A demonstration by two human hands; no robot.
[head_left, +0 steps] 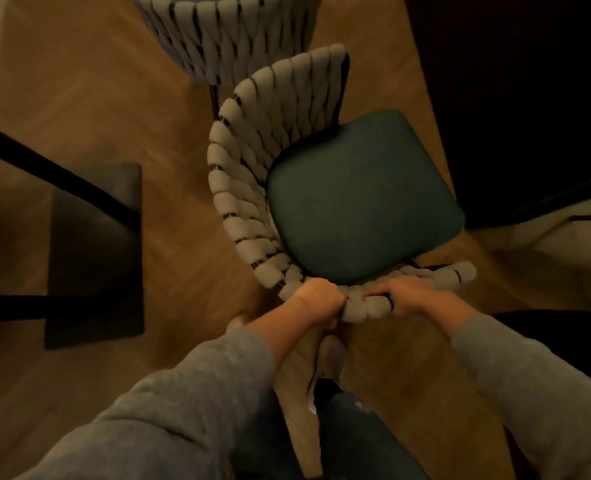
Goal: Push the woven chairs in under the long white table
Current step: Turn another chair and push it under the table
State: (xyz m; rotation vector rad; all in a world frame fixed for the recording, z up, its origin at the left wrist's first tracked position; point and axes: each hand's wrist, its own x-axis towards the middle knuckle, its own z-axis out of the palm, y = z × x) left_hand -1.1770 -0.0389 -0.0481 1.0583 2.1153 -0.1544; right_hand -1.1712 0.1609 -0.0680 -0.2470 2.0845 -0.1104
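Note:
A woven chair [238,188] with a thick grey rope back and a dark green seat cushion [363,195] stands on the wooden floor just in front of me. My left hand [318,296] grips the top of the curved back near its middle. My right hand [411,296] grips the same rim a little to the right. A second woven chair [228,39] of the same kind stands beyond it at the top of the view. A very dark area [515,98] lies past the chair's front at the upper right; whether it is the table I cannot tell.
A dark low piece of furniture [93,258] with a black rail stands on the floor at the left. A pale surface [564,244] shows at the right edge. My foot [332,355] is on the herringbone wood floor below the chair back.

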